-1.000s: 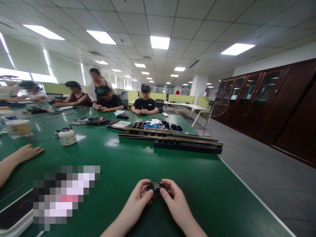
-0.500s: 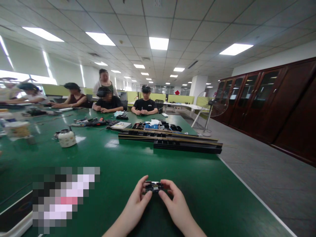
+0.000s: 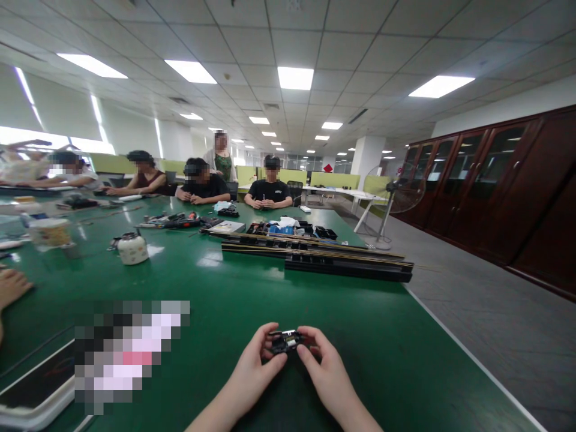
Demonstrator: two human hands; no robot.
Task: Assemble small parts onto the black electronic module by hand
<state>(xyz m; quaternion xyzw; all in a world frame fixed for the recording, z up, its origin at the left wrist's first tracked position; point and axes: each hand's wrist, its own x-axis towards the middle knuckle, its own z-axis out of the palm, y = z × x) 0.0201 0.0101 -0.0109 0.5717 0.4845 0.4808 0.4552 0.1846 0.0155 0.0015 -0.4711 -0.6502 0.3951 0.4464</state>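
Observation:
Between my two hands is a small black plastic part (image 3: 285,342) with a shiny strip along its far edge and a pale piece in its middle; its exact kind is too small to make out. My left hand (image 3: 255,362) grips its left end between thumb and fingers. At its right end, my right hand (image 3: 327,362) holds it with the thumb in front and curled fingers behind. The part is held over the near side of the green table (image 3: 216,324), and my fingers hide both of its ends.
Long black rails (image 3: 348,270) with thin brass-coloured rods lie across the table ahead. A white jar (image 3: 133,249) stands to the left, with a partly blurred-out device (image 3: 40,375) nearer. Another person's hand (image 3: 13,287) rests at the left edge. Several people sit at the far side.
The view has shifted slightly left, so most things appear further right. The part looks a little more tilted in my hands. A standing person has moved right, and another person's hand shows at left.

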